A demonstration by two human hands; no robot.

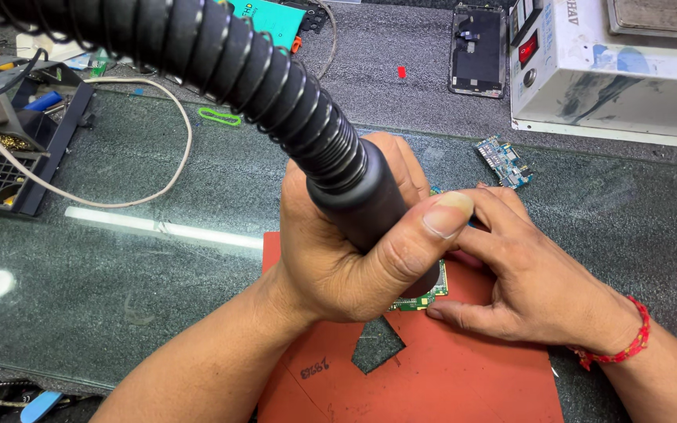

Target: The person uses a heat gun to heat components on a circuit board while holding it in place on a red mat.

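The small green circuit board [421, 298] lies on the red mat [464, 376], near the middle of the mat's far half, mostly hidden under the hands. Only its near edge and one corner show. The black tool handle [358, 196] with its ribbed hose [221, 59] points down at the board, its tip out of sight behind the thumb.

The left hand [338, 251] is wrapped tight around the handle, fingers closed, thumb pressed along the barrel. The right hand [534, 286] lies flat on the mat beside the board, fingers bent and pinning the board's right edge (whether they pinch it or merely press it down cannot be told).

To do this well, the nozzle probably needs to stay upright and steady over one spot, so a firm grip low on the barrel is sensible. The right fingertips sit very close to the tip, which looks risky if the tool is hot; holding the board by its outer edge seems safer.

Further out, a second blue board [503, 162] rests on the glass surface [119, 258] towards the far right, with a white box [613, 70] at the far right corner and a dismantled phone [477, 51] beside it.
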